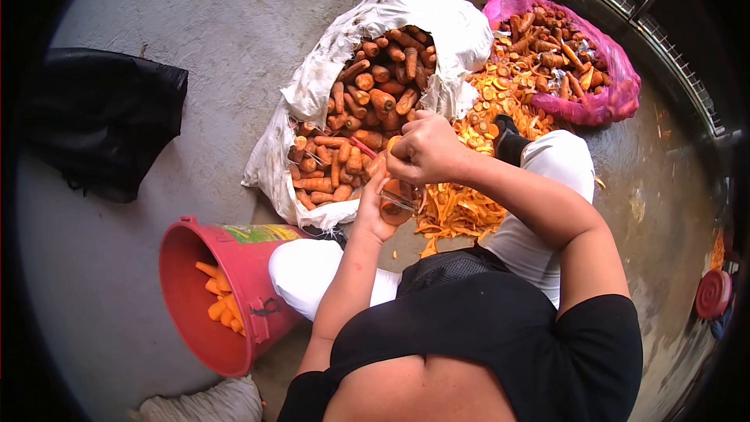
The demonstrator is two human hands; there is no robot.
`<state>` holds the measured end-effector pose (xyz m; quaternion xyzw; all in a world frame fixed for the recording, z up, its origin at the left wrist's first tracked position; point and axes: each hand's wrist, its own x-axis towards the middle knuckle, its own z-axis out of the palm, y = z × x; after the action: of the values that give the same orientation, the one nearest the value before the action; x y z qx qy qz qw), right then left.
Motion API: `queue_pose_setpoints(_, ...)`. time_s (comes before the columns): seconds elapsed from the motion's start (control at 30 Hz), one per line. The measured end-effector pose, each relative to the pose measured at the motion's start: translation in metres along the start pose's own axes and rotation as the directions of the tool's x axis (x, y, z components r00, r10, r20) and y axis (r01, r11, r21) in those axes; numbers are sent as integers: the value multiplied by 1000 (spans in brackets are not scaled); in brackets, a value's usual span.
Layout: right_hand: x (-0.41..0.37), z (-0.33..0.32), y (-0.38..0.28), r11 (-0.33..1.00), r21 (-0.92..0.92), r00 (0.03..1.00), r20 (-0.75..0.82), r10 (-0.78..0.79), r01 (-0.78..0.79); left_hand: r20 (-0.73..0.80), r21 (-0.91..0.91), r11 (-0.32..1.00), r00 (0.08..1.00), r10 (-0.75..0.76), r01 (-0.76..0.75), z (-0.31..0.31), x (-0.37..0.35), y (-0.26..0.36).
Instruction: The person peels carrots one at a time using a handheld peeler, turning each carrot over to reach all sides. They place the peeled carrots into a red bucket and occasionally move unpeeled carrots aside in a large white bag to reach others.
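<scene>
My left hand (376,207) is closed round a carrot (397,215), which points up and away from me. A metal peeler (399,201) lies across the carrot near its close end. My right hand (427,150) is curled into a fist just above, with the peeler's handle mostly hidden in it. Beyond both hands, a white sack (312,94) lies open, full of unpeeled carrots (383,101). Orange peelings (461,211) are heaped on the floor beneath my right forearm.
A red bucket (176,266) lies tipped at my left leg, with peeled carrots (223,305) inside. A pink sack (621,82) of carrots and scraps stands at the back right. Black cloth or plastic (105,121) lies at the far left. A round red lid (713,294) is at the right edge.
</scene>
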<state>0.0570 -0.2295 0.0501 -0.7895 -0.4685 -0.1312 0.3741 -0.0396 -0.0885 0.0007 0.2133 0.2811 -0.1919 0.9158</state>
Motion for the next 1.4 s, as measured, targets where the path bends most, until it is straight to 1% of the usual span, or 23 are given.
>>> queue_pose_setpoints(0.07,0,0,1,999,-31,999,42,10,-8,-24,0,1000,1000,6,-6,8,-5,0)
queue_pose_setpoints(0.13,-1,2,2,1000,-1,1000,19,-9,9,-31,31,999,999,18,-17,12,-8,-1)
queue_pose_setpoints(0.23,-2,6,5,1000,15,1000,2,-26,26,43,111,993,998,37,-41,4,-6,-2)
queue_pose_setpoints(0.27,-2,8,7,999,16,1000,0,-30,30,32,162,985,998,58,-63,3,-7,-3)
queue_pose_setpoints(0.33,0,8,21,999,-45,1000,-10,19,-19,15,265,959,995,101,-101,20,-20,-4)
queue_pose_setpoints(0.37,3,7,28,996,-78,999,-18,45,-46,46,289,957,999,5,-18,1,-16,-4)
queue_pose_setpoints(0.47,11,0,49,978,-127,985,22,171,-167,62,312,950,998,6,-25,10,-23,-6)
queue_pose_setpoints(0.5,13,-2,54,977,-159,989,-65,133,-142,74,310,951,997,3,-26,12,-24,-6)
queue_pose_setpoints(0.53,15,-4,60,966,-175,982,-13,188,-188,69,323,946,998,9,-31,11,-24,-5)
queue_pose_setpoints(0.7,20,0,63,926,-208,940,69,334,-314,46,369,927,998,49,-62,12,-20,-1)
queue_pose_setpoints(0.8,26,-4,87,837,-286,848,124,515,-467,78,483,867,993,92,-119,10,-24,-2)
queue_pose_setpoints(0.83,24,-11,101,855,-356,890,113,441,-378,125,465,880,991,45,-98,11,-28,-1)
queue_pose_setpoints(0.87,21,-14,112,762,-366,790,105,604,-534,170,452,889,985,-5,-73,13,-34,0)
queue_pose_setpoints(0.9,18,-18,113,752,-374,799,47,599,-542,215,437,898,975,-53,-47,14,-38,2)
queue_pose_setpoints(0.93,18,-21,114,745,-387,810,-6,587,-543,189,421,905,982,-19,-64,13,-36,3)
queue_pose_setpoints(1.03,21,-27,96,757,-278,795,-44,604,-591,107,381,919,992,68,-104,2,-24,3)
queue_pose_setpoints(1.13,23,-29,58,788,-77,787,56,614,-610,60,220,971,995,85,-96,-2,-10,4)
queue_pose_setpoints(1.17,21,-24,47,814,-32,810,84,580,-580,86,208,972,992,91,-107,-16,0,4)
queue_pose_setpoints(1.2,19,-20,37,873,-72,871,69,486,-482,66,160,982,993,94,-103,-15,3,4)
queue_pose_setpoints(1.27,12,-9,22,960,2,960,5,280,-280,26,65,993,995,95,-97,-14,7,0)
queue_pose_setpoints(1.3,9,-5,16,978,-18,978,17,209,-209,-63,99,989,991,116,-110,-7,3,-2)
queue_pose_setpoints(1.33,6,0,11,990,-36,990,28,139,-138,-55,65,995,995,79,-75,-6,3,-1)
queue_pose_setpoints(1.4,2,4,4,996,-3,996,5,86,-86,-36,3,1000,999,2,-2,-4,3,3)
